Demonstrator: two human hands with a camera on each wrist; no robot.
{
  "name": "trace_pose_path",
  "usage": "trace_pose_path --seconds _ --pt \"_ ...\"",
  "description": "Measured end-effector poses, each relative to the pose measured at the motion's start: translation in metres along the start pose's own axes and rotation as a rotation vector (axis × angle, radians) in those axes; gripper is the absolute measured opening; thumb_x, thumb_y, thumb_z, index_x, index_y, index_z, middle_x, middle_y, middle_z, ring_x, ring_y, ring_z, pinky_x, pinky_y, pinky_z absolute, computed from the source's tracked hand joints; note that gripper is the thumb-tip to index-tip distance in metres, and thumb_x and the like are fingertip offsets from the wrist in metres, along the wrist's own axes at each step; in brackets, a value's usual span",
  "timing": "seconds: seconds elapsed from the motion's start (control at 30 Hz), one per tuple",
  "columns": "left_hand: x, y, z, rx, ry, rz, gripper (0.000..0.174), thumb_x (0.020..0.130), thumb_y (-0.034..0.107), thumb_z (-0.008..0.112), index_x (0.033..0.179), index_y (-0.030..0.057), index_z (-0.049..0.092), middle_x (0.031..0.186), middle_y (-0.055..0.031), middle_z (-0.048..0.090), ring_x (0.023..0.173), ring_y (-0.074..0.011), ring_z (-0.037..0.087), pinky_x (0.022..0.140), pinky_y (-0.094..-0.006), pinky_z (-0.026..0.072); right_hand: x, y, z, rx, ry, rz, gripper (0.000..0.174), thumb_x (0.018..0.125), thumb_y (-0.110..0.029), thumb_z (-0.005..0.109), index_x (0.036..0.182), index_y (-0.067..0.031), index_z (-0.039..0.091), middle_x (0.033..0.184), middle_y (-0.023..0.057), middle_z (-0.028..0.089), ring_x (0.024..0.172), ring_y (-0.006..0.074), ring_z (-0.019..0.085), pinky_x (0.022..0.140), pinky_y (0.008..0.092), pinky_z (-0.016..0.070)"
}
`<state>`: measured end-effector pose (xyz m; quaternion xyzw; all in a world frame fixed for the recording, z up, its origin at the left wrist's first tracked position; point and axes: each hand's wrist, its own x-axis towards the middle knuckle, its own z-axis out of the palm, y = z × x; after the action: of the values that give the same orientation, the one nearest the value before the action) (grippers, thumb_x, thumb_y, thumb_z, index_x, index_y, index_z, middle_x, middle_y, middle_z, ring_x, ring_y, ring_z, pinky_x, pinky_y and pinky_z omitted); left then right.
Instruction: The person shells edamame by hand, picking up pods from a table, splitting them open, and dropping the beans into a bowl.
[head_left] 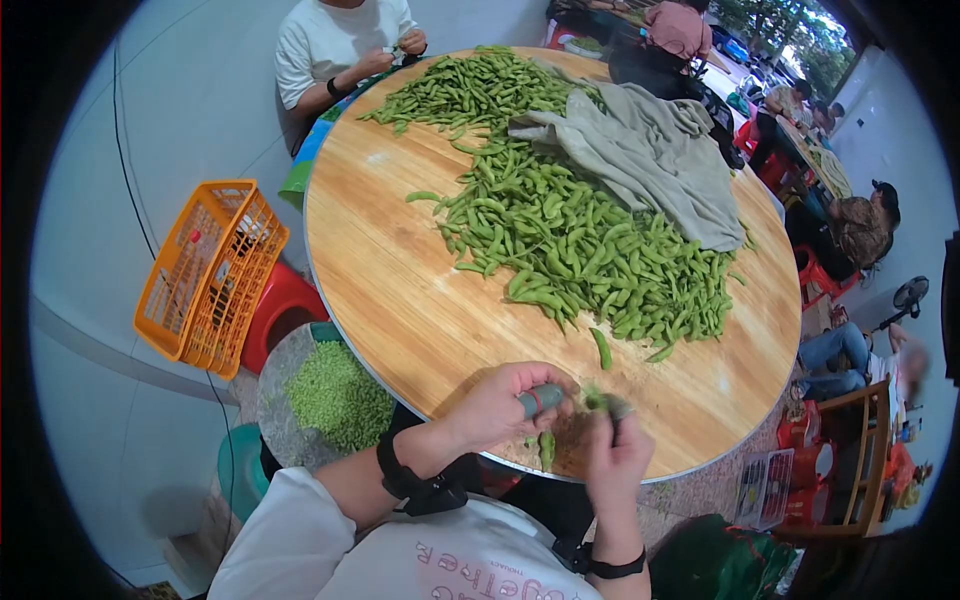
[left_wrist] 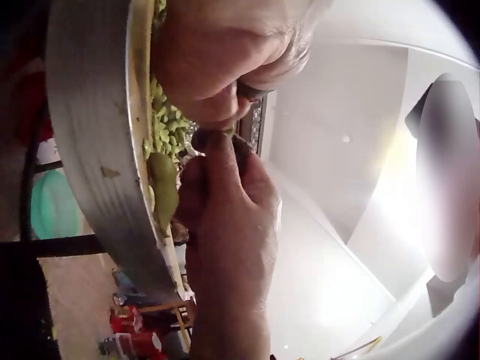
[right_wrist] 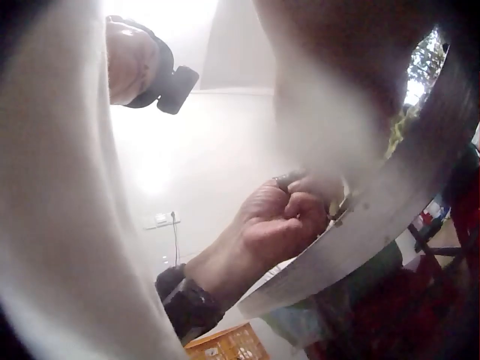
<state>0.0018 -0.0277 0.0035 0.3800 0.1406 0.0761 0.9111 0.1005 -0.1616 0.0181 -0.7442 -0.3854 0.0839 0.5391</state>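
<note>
Near the table's front edge, my left hand (head_left: 490, 408) and right hand (head_left: 615, 462) meet with curled fingers over a green bean pod (head_left: 594, 398), which is small and partly hidden by the fingertips. A grey-green finger cover (head_left: 541, 401) with a red band sits on a digit of the left hand; a dark cover (head_left: 618, 407) tips one on the right. In the left wrist view, the right hand (left_wrist: 232, 217) pinches right against the left. Another pod (head_left: 547, 450) lies below the hands at the rim. One loose pod (head_left: 601, 348) lies just beyond them.
A large heap of pods (head_left: 600, 265) spreads over the round wooden table (head_left: 370, 240), partly under a grey cloth (head_left: 650, 150). Shelled beans (head_left: 340, 395) fill a container at lower left, near a red stool (head_left: 283, 305) and orange crates (head_left: 210, 270). Another person (head_left: 345, 55) sits across.
</note>
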Motion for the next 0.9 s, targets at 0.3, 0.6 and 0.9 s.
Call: trace_pose_path --seconds 0.3,0.6,0.9 --pt "-0.002 -0.014 0.016 -0.025 0.06 0.068 0.016 0.087 0.007 0.051 0.101 0.0051 0.057 0.083 0.0033 0.056 0.072 -0.0028 0.047 0.06 -0.0168 0.0359 -0.001 -0.009 -0.01 0.677 -0.423 0.561 0.018 0.092 -0.02 0.047 0.084 -0.004 0.05 0.059 -0.0023 0.046 0.05 0.0039 0.036 0.046 0.0175 0.0279" --pt "-0.008 -0.012 0.016 0.313 0.126 0.183 0.01 0.086 0.008 0.054 0.094 0.0034 0.057 0.08 0.0018 0.055 0.073 -0.0043 0.049 0.065 -0.0189 0.0406 -0.004 -0.006 -0.012 0.914 -0.497 0.669 0.017 0.094 -0.016 0.04 0.084 -0.0029 0.046 0.062 0.001 0.045 0.05 0.0063 0.036 0.045 0.0188 0.0284" --pt "-0.006 -0.009 0.003 0.338 -0.156 0.234 0.01 0.08 0.005 0.059 0.09 0.0041 0.057 0.082 0.0019 0.052 0.078 -0.0064 0.05 0.07 -0.0201 0.0398 -0.006 -0.009 -0.016 1.155 -0.53 0.847 0.011 0.092 -0.012 0.043 0.093 -0.0025 0.049 0.063 0.0012 0.048 0.046 0.0052 0.035 0.041 0.0178 0.0272"
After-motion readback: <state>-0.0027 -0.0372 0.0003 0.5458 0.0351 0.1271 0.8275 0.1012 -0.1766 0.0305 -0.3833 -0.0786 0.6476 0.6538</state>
